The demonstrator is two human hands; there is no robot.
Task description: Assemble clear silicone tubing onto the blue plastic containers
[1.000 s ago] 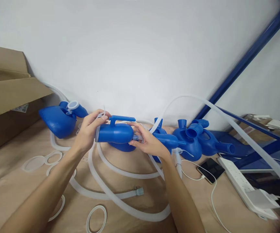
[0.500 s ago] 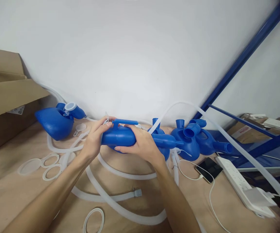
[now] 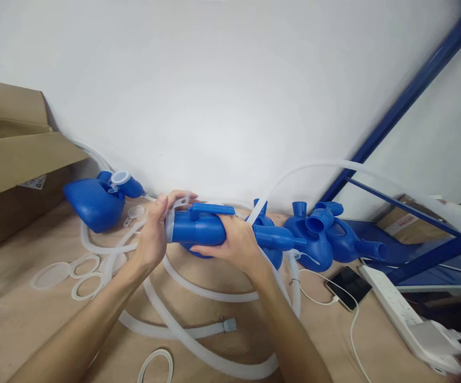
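My right hand (image 3: pixel 234 239) is closed around a blue plastic urinal tube (image 3: pixel 198 229), held level, with a bar-like handle (image 3: pixel 212 208) along its top. On the tube's left end sits a translucent white cap (image 3: pixel 169 226) with a strap and tab (image 3: pixel 182 201) on top. My left hand (image 3: pixel 155 229) curls round that capped end, palm against the cap and fingers partly hidden behind it. Right of my right hand is another narrow blue piece (image 3: pixel 274 236); whether it joins the held tube is hidden. Below, a rounded blue body is mostly covered.
More blue urinal bottles stand at right (image 3: pixel 314 244) and left (image 3: pixel 95 205). Translucent hoses (image 3: pixel 214 292) loop over the table, one arching up to the right. Loose caps and rings (image 3: pixel 55 275), a phone (image 3: pixel 349 287), a power strip (image 3: pixel 394 303), a cardboard box (image 3: pixel 18 165) and a blue rack (image 3: pixel 406 96) surround them.
My left hand has shifted on the tube's left end, fingers now more raised, and the white cap there shows. The arching hose has swung up and right. The view has shifted slightly.
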